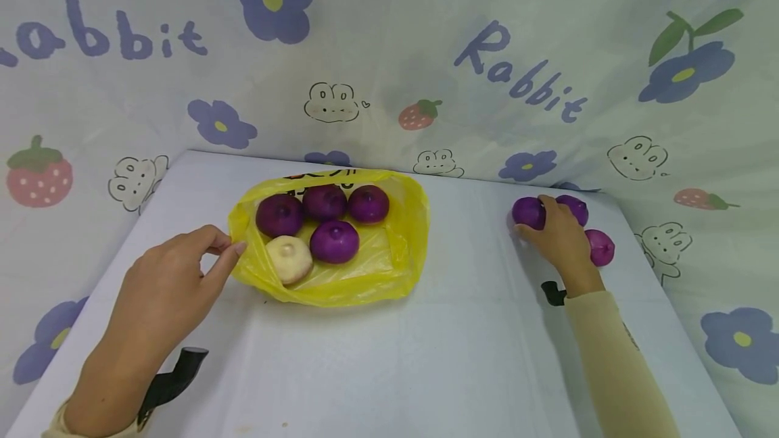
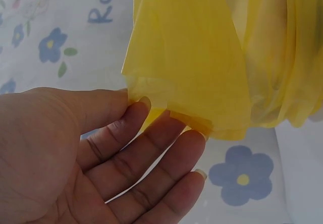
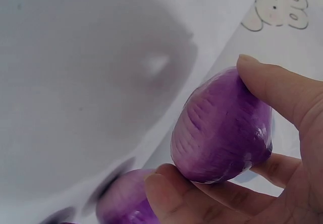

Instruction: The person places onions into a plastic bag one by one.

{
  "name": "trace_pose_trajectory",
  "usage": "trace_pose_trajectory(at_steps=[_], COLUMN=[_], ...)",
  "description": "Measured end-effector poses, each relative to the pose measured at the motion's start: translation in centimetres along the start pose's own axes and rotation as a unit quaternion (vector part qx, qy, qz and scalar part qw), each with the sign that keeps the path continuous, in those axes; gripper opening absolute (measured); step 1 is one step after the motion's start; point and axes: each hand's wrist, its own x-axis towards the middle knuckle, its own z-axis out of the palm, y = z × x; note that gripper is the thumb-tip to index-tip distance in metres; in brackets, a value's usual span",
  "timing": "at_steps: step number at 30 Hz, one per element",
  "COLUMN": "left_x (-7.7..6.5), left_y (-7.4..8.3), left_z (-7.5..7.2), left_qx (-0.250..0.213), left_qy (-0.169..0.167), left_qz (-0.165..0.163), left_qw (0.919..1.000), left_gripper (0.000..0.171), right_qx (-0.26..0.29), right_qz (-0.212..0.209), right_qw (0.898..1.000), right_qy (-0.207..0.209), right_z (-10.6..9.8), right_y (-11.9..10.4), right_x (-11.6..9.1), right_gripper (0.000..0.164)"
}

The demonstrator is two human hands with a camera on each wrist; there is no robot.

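My left hand point(image 1: 173, 282) pinches the left rim of a yellow plastic bag point(image 1: 409, 249) between thumb and index finger. In the left wrist view, the thin yellow film point(image 2: 192, 57) hangs from those fingertips, the other fingers loosely bent below. Inside the wide-mouthed bag lie several purple onions point(image 1: 335, 242) and a pale, whitish bulb point(image 1: 290, 260). Over at the right, my right hand point(image 1: 562, 238) grips a purple onion point(image 3: 222, 128) between thumb and fingers, raised above the table in the right wrist view. Beside that hand are two more purple onions, one behind point(image 1: 575, 208) and one to its right point(image 1: 601, 247).
Everything stands on a white-covered table point(image 1: 377, 363). Behind it hangs a pale cloth point(image 1: 377, 39) printed with flowers, rabbits and strawberries. Black straps point(image 1: 176, 377) show at both wrists.
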Motion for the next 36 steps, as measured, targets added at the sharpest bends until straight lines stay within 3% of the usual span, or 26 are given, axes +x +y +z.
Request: trace_pose_trajectory(at_steps=[25,36], left_x=[-0.1,-0.1], left_y=[0.1,0.2], left_z=[-0.1,-0.1], left_qx=[-0.003,0.0], left_qy=[0.002,-0.001], left_qz=[0.008,0.007], left_qw=[1.0,1.0], left_gripper=[0.014,0.015], right_qx=[0.019,0.021], right_qz=[-0.066,-0.115], right_qw=[0.996,0.991], right_qy=[0.056,0.073], right_z=[-1.2,-2.5], right_y=[-2.6,-5.8], right_x=[-3.3,-6.2], right_gripper=[0.084,0.086])
